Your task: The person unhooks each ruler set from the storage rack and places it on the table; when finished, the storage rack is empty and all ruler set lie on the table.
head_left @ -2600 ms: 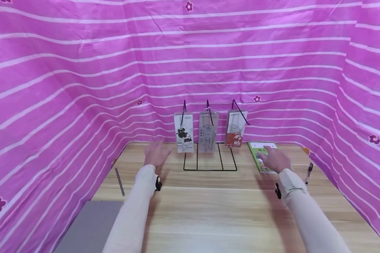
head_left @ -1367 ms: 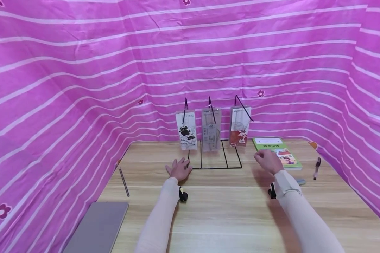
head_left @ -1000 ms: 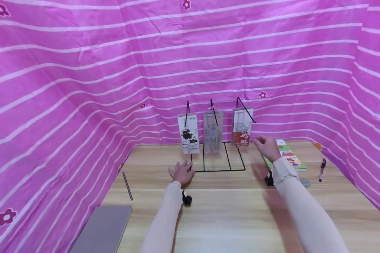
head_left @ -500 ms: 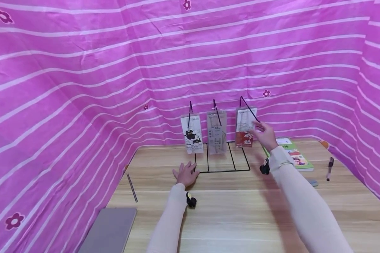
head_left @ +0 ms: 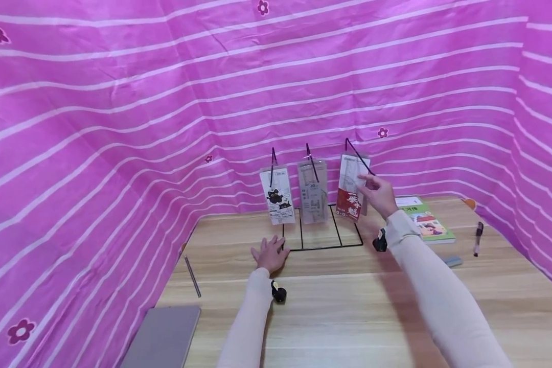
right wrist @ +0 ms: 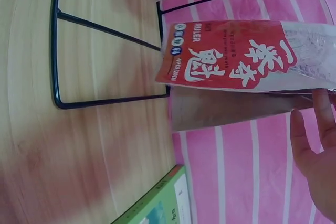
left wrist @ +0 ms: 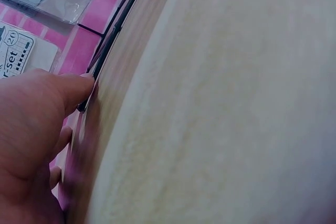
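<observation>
My left hand rests with spread fingers at the front left corner of a black wire display rack. In the left wrist view, its thumb touches the rack's base wire. Up at the rack's right hook, my right hand touches the edge of a red-and-white ruler set packet. The right wrist view shows finger and thumb apart at this packet's edge, with another packet behind it. A cat-print ruler set and a grey ruler set hang on the other hooks.
A green book lies right of the rack, with a blue-grey flat piece and a pen nearby. On the left are a thin dark rod and a grey board. Pink striped cloth encloses the table.
My left hand came over to the rack's corner and has stayed there. My right hand rose from the book to the red-and-white packet, whose front one now swings forward from the one behind.
</observation>
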`<state>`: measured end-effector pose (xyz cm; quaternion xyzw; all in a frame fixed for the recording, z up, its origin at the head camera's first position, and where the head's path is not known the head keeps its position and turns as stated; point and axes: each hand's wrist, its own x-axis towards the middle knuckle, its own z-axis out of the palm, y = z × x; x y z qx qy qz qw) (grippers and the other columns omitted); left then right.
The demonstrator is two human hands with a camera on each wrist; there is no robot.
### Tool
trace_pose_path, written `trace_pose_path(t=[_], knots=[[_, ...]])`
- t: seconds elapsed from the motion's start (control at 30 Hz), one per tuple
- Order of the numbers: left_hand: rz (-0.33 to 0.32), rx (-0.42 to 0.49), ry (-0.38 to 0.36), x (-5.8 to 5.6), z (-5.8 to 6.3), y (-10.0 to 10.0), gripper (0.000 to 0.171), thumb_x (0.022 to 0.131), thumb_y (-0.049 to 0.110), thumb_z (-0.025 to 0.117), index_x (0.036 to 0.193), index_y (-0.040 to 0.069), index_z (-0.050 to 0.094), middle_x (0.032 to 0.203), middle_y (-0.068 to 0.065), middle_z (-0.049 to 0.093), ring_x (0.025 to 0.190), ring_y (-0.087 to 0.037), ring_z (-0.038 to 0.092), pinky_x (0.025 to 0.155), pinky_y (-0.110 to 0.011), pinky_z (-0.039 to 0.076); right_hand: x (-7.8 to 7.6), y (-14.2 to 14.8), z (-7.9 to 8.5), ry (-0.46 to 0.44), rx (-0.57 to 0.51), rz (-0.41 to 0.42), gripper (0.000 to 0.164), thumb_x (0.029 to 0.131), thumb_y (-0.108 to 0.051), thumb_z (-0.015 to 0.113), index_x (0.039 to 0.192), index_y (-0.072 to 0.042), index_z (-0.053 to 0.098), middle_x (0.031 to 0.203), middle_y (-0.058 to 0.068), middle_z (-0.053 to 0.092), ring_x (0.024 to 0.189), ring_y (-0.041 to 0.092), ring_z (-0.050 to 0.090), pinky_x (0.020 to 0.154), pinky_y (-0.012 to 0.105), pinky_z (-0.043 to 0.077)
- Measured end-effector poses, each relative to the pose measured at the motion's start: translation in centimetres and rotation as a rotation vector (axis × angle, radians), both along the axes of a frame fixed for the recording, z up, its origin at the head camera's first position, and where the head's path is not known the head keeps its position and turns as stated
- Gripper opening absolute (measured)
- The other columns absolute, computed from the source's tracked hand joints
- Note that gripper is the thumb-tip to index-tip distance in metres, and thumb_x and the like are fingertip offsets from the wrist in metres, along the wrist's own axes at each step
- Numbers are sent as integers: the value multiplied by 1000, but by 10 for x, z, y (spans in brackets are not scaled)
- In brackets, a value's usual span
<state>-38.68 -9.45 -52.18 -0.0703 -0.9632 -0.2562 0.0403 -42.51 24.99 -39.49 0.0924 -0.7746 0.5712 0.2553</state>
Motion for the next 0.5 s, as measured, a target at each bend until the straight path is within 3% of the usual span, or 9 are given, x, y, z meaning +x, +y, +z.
trace_pose_path(t=[0.1,0.2,0.4,0.5], knots=[[6,-6,-6,-2,-4,-2,50,102,42,53,147,20,54,159,-10,40,151,-47,19,111,-80,-4,4,3,-3,-23,-68,24,36,92,-3,71,126,7,64,91,3,65,77,-3,60,68,16,57],[6,-16,-6,-3,-8,-4,50,102,44,53,147,22,54,160,-9,40,151,-46,19,111,-80,-5,9,8,-7,-34,-104,43,36,92,-4,72,126,8,64,86,-8,62,77,-2,63,68,20,60],[-12,-6,1,-5,-8,-3,50,102,43,54,146,20,55,159,-11,41,150,-47,20,110,-81,-3,22,16,-9,-14,-35,1,34,92,-9,74,122,4,67,91,-5,70,82,-4,63,73,8,52],[-12,-1,6,-5,-6,-3,50,102,43,53,146,20,54,158,-11,42,150,-47,21,110,-81,-2,28,18,-7,9,-66,40,34,91,-7,74,122,7,66,89,-1,70,78,-2,62,69,9,51]])
